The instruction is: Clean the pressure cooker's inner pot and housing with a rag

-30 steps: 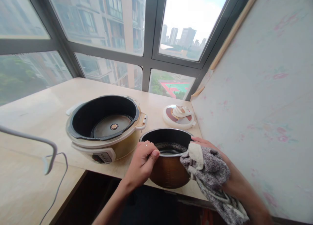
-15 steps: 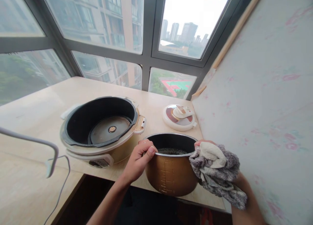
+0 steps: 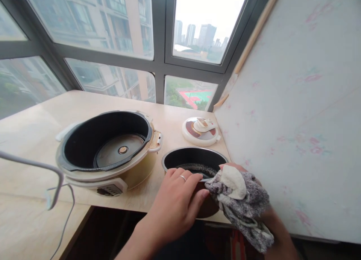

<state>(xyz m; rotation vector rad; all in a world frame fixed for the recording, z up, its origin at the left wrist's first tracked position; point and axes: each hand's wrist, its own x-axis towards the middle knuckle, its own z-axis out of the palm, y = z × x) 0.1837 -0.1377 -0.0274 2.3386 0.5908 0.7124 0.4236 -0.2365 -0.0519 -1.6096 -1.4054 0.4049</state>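
A golden-brown inner pot (image 3: pixel 207 211) with a black inside and a metal rim stands at the counter's front edge. Some liquid seems to lie in its bottom. My left hand (image 3: pixel 180 199), with a ring on one finger, lies over the near rim, its fingers loosely bent and the thumb apart, close to the cloth. A crumpled grey and white cloth (image 3: pixel 245 199) is bunched in my right hand (image 3: pixel 235 166) at the pot's right rim. The cloth hides most of that hand.
To the left stands the open cooker body (image 3: pixel 141 171), its black cavity bare. Behind the pot lies the cooker's round lid (image 3: pixel 200 131). A grey cord (image 3: pixel 60 177) hangs at the left. Windows rise behind the counter, and a papered wall (image 3: pixel 296 132) stands on the right.
My left hand has moved from the pot's left rim rightward along the near rim, towards the cloth. The right hand still holds the cloth at the pot. The view has shifted slightly right.
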